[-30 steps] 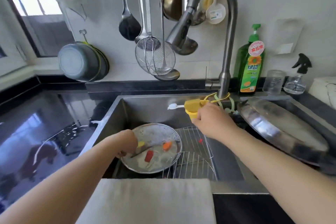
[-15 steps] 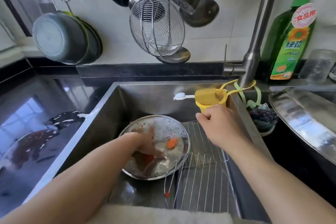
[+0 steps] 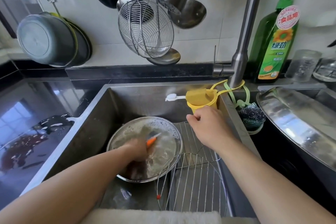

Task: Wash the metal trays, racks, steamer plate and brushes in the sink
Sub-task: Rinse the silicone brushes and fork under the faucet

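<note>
early stage by my read: my left hand (image 3: 138,148) grips an orange-handled brush (image 3: 151,140) in the sudsy steamer plate (image 3: 171,129), right hand (image 3: 209,129) loosely curled, holding nothing, racks (image 3: 198,183) unwashed.

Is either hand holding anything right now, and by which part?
The left hand grips an orange-handled brush by its handle, in the round metal tray. The right hand holds nothing.

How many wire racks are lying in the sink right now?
2: a rectangular wire rack at the back under the right hand, and a round wire rack in front overlapping it. More may be hidden beneath.
</note>
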A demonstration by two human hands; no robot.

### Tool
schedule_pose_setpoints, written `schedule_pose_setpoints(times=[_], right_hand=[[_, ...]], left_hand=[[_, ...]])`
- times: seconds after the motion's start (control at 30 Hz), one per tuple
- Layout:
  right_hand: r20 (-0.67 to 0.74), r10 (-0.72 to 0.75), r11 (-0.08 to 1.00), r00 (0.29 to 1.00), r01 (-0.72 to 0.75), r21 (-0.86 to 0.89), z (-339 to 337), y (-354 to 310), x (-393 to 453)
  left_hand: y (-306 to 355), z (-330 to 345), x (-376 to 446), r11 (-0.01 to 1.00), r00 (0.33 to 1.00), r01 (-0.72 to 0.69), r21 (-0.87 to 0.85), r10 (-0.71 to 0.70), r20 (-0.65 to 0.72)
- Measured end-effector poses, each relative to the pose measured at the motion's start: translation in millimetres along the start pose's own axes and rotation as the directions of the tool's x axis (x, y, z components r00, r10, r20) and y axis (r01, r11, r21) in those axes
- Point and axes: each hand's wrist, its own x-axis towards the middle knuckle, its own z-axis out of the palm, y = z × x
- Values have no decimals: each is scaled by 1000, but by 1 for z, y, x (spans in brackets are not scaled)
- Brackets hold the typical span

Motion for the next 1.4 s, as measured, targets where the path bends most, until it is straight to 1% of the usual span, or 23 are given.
schedule_pose_setpoints(times=[0.07,0.13,0.2,0.23,0.27,0.33,0.4,0.47,0.6,0.7,0.77,0.83,0.93,0.97,1.0,1.07,1.1,1.13,1.2,1.23,1.27,1.33,1.4], right_hand=[[12,3,1000,1000,-3,9,1,0,1],[20,8,1000,1000,-8,14,0,0,-1],[21,33,999,999,-34,24,-3,-1,-1],[21,55,998,998,-56,22,-6,-1,-2],[13,72,997,997,-73,22,-8,0,-2],[-4,92,995,996,-92,35,-10,-1,-4],[-11,128,989,992,-127,71,-13,-7,-8],[-33,139,988,990,-136,75,-19,-14,-1],[-134,95,992,986,-105,-70,-62,-12,61],[-144,202,959,969,-225,-170,-92,-7,113],[-63,289,950,955,-294,-105,-94,-7,135],[68,302,953,951,-300,-42,-85,-13,144],[126,316,933,940,-284,-221,-74,-21,136],[131,315,932,940,-280,-231,-73,-22,130],[143,303,944,942,-276,-179,-78,-25,122],[79,239,965,968,-246,91,-95,-38,108],[0,201,947,980,-194,256,-107,-48,100],[-73,168,890,983,-119,441,-121,-59,92],[-120,132,661,984,3,750,-149,-89,72],[-104,102,569,989,28,822,-160,-103,63],[-82,58,528,995,39,848,-170,-117,56],[-59,7,531,998,46,846,-180,-140,55],[-103,41,552,994,63,831,-182,-157,63]], left_hand=[[5,-12,0,980,998,67,-187,-65,16],[12,-33,2,886,996,83,-456,-88,11],[20,-57,-4,643,994,99,-760,-106,40],[22,-70,-10,504,993,115,-856,-84,84],[25,-83,-16,397,992,125,-909,-22,127],[30,-104,-43,284,981,82,-955,148,128],[36,-113,-65,204,968,34,-978,237,83],[35,-100,-73,135,971,20,-991,232,51],[34,-74,-67,47,989,52,-998,136,58],[25,-79,-61,-52,995,93,-994,47,91],[20,-84,-64,-52,990,129,-990,60,125],[19,-87,-68,-52,986,140,-989,98,135],[18,-90,-73,-78,988,122,-989,105,114],[17,-90,-73,-86,988,118,-989,114,108],[17,-91,-74,-90,986,118,-989,129,106],[11,-92,-77,-97,977,132,-986,182,113],[7,-91,-78,-76,970,138,-988,215,118],[5,-91,-80,-35,961,139,-990,246,126],[3,-89,-84,68,955,109,-992,271,123],[2,-88,-85,108,959,83,-991,262,109],[3,-87,-86,138,961,61,-989,258,95],[5,-86,-88,242,960,6,-970,270,73],[6,-87,-91,373,959,-35,-927,274,74]])
